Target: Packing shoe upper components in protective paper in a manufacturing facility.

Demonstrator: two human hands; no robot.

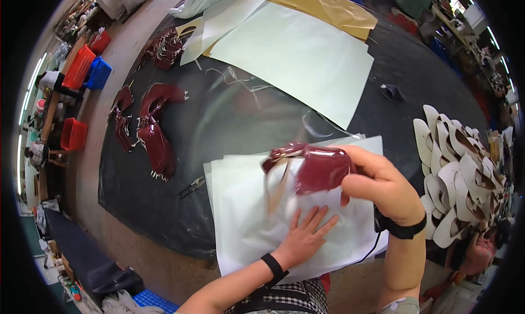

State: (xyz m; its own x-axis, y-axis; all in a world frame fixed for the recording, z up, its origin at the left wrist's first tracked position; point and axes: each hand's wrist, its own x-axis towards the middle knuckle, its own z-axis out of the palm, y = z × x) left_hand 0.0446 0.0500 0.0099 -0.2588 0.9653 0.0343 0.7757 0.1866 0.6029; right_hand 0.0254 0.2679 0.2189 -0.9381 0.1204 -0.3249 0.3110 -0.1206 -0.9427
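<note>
Head view: work at six o'clock

I see a wide black table; at its six o'clock, stacked thin white sheets. Above them the right hand pinches a glossy maroon curved piece by its three o'clock edge; the left hand, fingers spread, lies there empty.

A black band is circling the wrist behind the left hand; a second band, with a thin black cable, is sitting behind the right hand. Farther behind it, a pale patterned sleeve is showing; below the left, black-and-white checked clothing.
</note>
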